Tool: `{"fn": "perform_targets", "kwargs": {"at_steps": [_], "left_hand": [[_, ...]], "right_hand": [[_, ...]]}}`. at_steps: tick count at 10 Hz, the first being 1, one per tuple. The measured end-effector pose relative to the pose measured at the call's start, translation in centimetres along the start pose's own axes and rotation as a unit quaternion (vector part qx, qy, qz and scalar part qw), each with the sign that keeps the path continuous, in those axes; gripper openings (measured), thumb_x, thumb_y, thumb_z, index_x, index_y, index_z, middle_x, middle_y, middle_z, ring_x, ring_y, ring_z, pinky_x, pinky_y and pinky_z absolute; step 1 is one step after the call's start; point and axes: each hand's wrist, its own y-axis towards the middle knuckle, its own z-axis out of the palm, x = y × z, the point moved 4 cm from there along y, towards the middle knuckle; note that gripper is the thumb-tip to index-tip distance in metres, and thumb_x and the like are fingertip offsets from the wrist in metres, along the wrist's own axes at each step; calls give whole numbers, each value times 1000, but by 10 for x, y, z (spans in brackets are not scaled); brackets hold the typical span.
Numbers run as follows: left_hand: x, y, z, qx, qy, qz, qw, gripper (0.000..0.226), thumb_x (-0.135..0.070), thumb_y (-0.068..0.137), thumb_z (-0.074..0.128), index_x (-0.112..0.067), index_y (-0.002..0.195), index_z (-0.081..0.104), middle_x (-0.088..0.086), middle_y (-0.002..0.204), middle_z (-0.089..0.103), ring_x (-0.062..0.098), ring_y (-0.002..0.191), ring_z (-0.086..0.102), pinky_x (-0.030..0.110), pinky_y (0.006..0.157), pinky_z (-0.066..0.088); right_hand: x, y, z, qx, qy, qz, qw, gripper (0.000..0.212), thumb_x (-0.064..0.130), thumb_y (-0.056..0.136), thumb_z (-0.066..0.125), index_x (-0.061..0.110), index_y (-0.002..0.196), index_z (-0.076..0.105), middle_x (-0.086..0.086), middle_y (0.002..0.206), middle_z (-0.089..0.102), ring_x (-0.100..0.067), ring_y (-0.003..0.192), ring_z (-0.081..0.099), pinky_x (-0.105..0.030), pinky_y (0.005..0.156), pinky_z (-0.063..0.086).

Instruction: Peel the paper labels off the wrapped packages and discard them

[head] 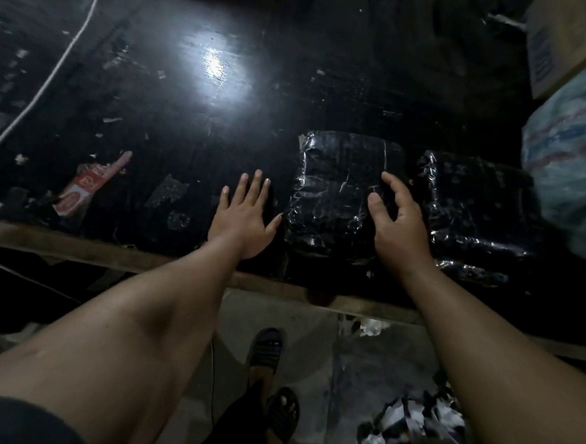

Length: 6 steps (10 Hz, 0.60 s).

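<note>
**Q:** where are the packages at?

**A:** Two black wrapped packages sit right of centre on the dark table [155,86]. My right hand [399,221] rests on the nearer package [334,197], fingers loosely curled and apart, pinching nothing. The second package [481,212] lies just beside it, further right.

**Q:** left hand?

**A:** My left hand [244,215] is flat on the table, fingers spread, thumb by the package edge.

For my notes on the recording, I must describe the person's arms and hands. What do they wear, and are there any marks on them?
Both forearms are bare. The left hand and the right hand wear no gloves, and no rings, watch or bracelets can be seen. Only a dark sleeve edge shows on the left upper arm. The light is dim, so small marks cannot be told.
</note>
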Motion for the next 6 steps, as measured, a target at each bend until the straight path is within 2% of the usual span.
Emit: {"fn": "perform_targets", "kwargs": {"at_steps": [1, 2, 3, 4, 5, 6], "left_hand": [[0, 0, 0, 14, 1, -1, 1000, 82, -61, 95, 12, -17, 158, -19, -2, 162, -33, 14, 150, -27, 46, 124, -7], [-2, -1, -4, 36, -9, -2, 999, 80, -59, 100, 17, -17, 158, -18, -2, 163, -30, 14, 150, -27, 46, 123, -9], [-2, 0, -9, 65, -19, -7, 998, 80, -57, 102, 23, -18, 158, -18, -2, 164, -29, 14, 150, -24, 45, 124, -7], [-4, -1, -22, 91, -42, -15, 995, 79, -55, 103, 30, -17, 160, -10, -1, 166, -22, 16, 153, -17, 45, 125, 0], [-7, 7, -38, 134, -95, -27, 986, 68, -47, 107, 31, -8, 160, 14, 9, 169, 0, 26, 155, 3, 42, 124, 12], [-11, 17, -77, 145, -81, -22, 986, 54, -44, 107, 33, -5, 140, 51, 20, 149, 47, 37, 136, 45, 38, 108, 37]], "right_hand": [[6, 2, -1, 22, -45, 6, 999, 49, 43, 98, 49, 40, 145, 37, -7, 146, 36, -14, 134, 38, -24, 97, 30], [9, 0, -2, 29, -66, 15, 997, 52, 46, 97, 48, 41, 146, 34, -8, 148, 36, -18, 135, 40, -25, 96, 31], [13, 1, -3, 35, -94, 22, 995, 54, 49, 96, 48, 41, 147, 31, -9, 148, 36, -23, 132, 43, -28, 94, 33], [22, 2, -8, 49, -156, 28, 986, 56, 52, 95, 47, 41, 147, 30, -11, 146, 38, -26, 126, 48, -29, 89, 36], [32, 4, -14, 68, -253, 32, 965, 60, 58, 92, 45, 39, 147, 30, -14, 145, 37, -31, 124, 48, -35, 93, 42], [52, 11, -23, 99, -394, 12, 914, 66, 62, 91, 42, 33, 148, 31, -17, 149, 33, -37, 137, 32, -47, 108, 35]]}}
